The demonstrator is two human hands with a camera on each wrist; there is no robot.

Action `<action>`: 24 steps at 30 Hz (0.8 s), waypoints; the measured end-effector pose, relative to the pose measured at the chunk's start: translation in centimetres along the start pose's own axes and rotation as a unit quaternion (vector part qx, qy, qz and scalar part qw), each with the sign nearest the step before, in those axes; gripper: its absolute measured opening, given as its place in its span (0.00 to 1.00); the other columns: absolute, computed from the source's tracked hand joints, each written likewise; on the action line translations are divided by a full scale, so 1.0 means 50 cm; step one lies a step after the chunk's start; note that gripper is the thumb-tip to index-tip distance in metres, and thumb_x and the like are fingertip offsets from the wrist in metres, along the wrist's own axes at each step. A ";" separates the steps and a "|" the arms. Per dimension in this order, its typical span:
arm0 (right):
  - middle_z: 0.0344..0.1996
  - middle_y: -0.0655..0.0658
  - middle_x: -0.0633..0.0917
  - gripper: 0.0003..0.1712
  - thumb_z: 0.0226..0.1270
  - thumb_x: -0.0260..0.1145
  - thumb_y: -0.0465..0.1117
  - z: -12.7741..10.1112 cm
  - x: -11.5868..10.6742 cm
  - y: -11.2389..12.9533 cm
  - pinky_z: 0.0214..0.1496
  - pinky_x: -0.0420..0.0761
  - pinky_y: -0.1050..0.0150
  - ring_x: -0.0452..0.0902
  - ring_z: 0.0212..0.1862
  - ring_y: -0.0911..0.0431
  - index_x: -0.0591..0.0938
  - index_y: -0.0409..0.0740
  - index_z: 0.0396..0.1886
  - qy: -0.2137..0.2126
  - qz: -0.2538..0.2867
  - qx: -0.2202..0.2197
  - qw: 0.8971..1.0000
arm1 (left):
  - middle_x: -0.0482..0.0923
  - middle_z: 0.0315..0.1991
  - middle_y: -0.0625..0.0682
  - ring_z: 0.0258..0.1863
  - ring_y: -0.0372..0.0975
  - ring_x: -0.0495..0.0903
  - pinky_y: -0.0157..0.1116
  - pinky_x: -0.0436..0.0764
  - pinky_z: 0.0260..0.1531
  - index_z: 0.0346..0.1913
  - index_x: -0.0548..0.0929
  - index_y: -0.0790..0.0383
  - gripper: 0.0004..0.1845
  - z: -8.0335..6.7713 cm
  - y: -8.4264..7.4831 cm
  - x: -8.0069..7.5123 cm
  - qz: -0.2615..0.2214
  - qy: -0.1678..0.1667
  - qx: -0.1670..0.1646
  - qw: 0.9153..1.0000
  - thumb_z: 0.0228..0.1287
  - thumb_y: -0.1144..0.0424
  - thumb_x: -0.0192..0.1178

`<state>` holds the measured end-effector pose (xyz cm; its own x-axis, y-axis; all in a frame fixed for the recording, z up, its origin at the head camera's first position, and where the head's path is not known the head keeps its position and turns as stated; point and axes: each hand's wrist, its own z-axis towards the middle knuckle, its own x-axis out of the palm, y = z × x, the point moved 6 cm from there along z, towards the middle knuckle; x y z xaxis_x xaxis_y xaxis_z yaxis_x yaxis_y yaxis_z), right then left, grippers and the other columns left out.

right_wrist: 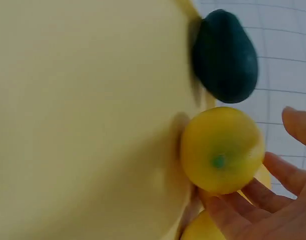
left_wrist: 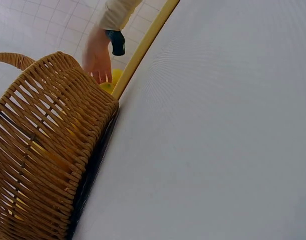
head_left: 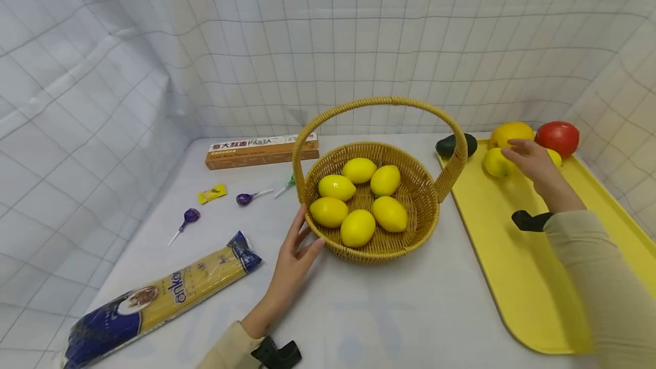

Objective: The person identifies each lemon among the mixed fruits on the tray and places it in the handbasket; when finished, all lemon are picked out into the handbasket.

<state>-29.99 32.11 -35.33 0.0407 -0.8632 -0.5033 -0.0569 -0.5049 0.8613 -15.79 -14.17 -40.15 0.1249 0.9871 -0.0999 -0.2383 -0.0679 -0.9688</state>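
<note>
A wicker basket [head_left: 433,209] with a hoop handle [head_left: 379,101] stands mid-table and holds several lemons [head_left: 359,228]. My left hand [head_left: 298,248] rests against the basket's near left side with straight fingers, holding nothing. The left wrist view shows the basket wall [left_wrist: 47,145] close up. My right hand [head_left: 530,161] reaches over the far end of a yellow tray [head_left: 512,266], its fingers [right_wrist: 258,200] spread beside a loose lemon [right_wrist: 222,150], also visible from the head view [head_left: 495,163]. The fingers touch or nearly touch the lemon without closing round it.
On the tray's far end lie a dark avocado [head_left: 456,144], a large yellow fruit [head_left: 509,131] and a red fruit [head_left: 557,136]. Left of the basket are a pasta box [head_left: 261,151], a spaghetti bag [head_left: 164,295], lollipops [head_left: 187,221] and a yellow sweet [head_left: 212,193]. Gridded cloth walls surround the table.
</note>
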 end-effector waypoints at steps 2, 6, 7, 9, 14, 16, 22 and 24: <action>0.63 0.22 0.55 0.40 0.72 0.53 0.50 0.019 0.014 -0.012 0.63 0.55 0.39 0.53 0.61 0.32 0.53 0.24 0.68 0.013 -0.091 -0.001 0.996 | 0.47 0.72 0.46 0.65 0.48 0.59 0.44 0.67 0.57 0.74 0.51 0.45 0.37 0.003 0.000 0.002 0.003 -0.001 -0.003 1.000 0.68 0.66 0.55; 0.60 0.19 0.58 0.37 0.67 0.62 0.44 0.024 0.047 -0.010 0.59 0.54 0.35 0.55 0.57 0.27 0.58 0.25 0.64 0.049 -0.192 -0.043 0.979 | 0.46 0.72 0.45 0.65 0.47 0.59 0.43 0.67 0.58 0.74 0.50 0.45 0.37 0.002 -0.004 0.003 0.007 0.001 -0.014 1.000 0.68 0.65 0.55; 0.59 0.19 0.59 0.37 0.66 0.63 0.43 0.018 0.054 -0.006 0.58 0.55 0.35 0.56 0.57 0.28 0.59 0.25 0.63 0.059 -0.205 -0.053 0.975 | 0.46 0.73 0.47 0.65 0.48 0.58 0.43 0.67 0.58 0.74 0.49 0.47 0.37 0.000 -0.011 0.004 0.006 0.001 -0.017 1.000 0.68 0.66 0.55; 0.58 0.20 0.62 0.36 0.65 0.64 0.44 -0.001 0.065 -0.001 0.56 0.57 0.35 0.59 0.55 0.29 0.60 0.26 0.62 0.083 -0.215 -0.069 0.971 | 0.45 0.73 0.49 0.66 0.49 0.58 0.43 0.67 0.58 0.74 0.49 0.50 0.37 -0.002 -0.014 0.003 0.000 0.001 -0.022 1.000 0.68 0.68 0.55; 0.59 0.30 0.65 0.33 0.69 0.60 0.47 -0.089 0.068 0.006 0.51 0.72 0.49 0.68 0.52 0.40 0.62 0.36 0.66 0.148 -0.154 -0.064 0.975 | 0.45 0.73 0.47 0.66 0.48 0.57 0.41 0.67 0.58 0.74 0.49 0.47 0.37 -0.004 0.000 0.000 -0.005 0.002 -0.021 1.000 0.68 0.68 0.55; 0.61 0.35 0.66 0.30 0.70 0.58 0.44 -0.131 0.072 0.024 0.50 0.74 0.59 0.69 0.53 0.48 0.62 0.41 0.68 0.184 -0.121 -0.090 0.971 | 0.46 0.72 0.45 0.66 0.46 0.58 0.39 0.67 0.57 0.74 0.50 0.44 0.37 -0.004 0.002 -0.002 -0.001 0.002 -0.015 1.000 0.68 0.66 0.55; 0.60 0.42 0.69 0.31 0.66 0.57 0.27 -0.231 0.165 0.144 0.48 0.72 0.67 0.68 0.52 0.55 0.63 0.42 0.68 0.359 -0.008 -0.258 0.897 | 0.46 0.72 0.46 0.65 0.47 0.59 0.37 0.68 0.57 0.74 0.51 0.45 0.37 0.000 0.001 -0.001 -0.002 -0.002 -0.006 1.000 0.68 0.66 0.55; 0.59 0.42 0.68 0.31 0.65 0.58 0.27 -0.237 0.213 0.182 0.47 0.75 0.62 0.69 0.50 0.51 0.62 0.41 0.67 0.387 0.025 -0.265 0.883 | 0.46 0.72 0.47 0.65 0.48 0.58 0.38 0.68 0.57 0.74 0.50 0.46 0.37 0.001 0.004 0.002 -0.004 -0.001 -0.006 1.000 0.68 0.67 0.55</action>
<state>-18.24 18.41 -32.01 0.7332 -0.5172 -0.4415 0.3881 -0.2149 0.8962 -15.88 -14.10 -40.33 0.1258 0.9879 -0.0911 -0.2250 -0.0610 -0.9724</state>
